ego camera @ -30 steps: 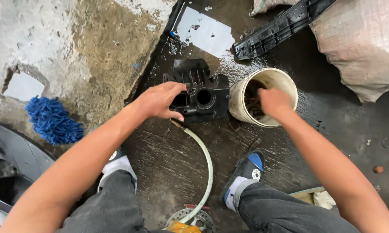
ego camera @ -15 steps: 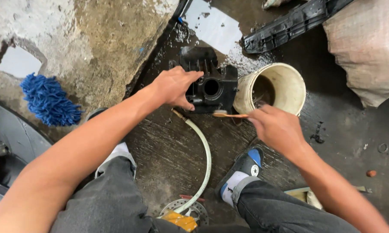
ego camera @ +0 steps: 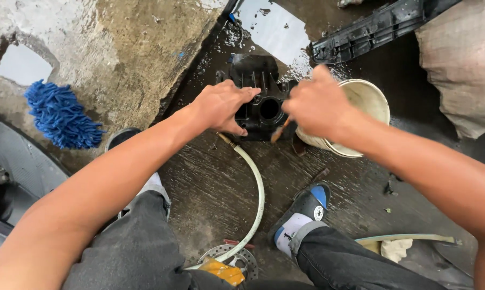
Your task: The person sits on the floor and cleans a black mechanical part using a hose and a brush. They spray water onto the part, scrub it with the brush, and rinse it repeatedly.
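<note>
Wet, dark concrete floor, seen from above between two bent knees in grey trousers. At centre, toward 12 o'clock: a black plastic housing with a round bore, standing on the floor just beside a cream bucket at its 3 o'clock. Left hand clamped on the housing's 9 o'clock edge, fingers curled over the top, thumb underneath. Right hand closed in a fist over the housing's 3 o'clock side, fingers pressed together around a small brush with a tan handle, its lower end poking out below the fist at 6 o'clock; bristles hidden. From under the housing, a whitish hose curving down toward 6 o'clock to a brake disc near the bottom edge. Black and blue shoe at 5 o'clock. Blue microfibre mitt at 9 o'clock, well apart. Long black plastic panel at 1 o'clock, woven sack at 2 o'clock.
</note>
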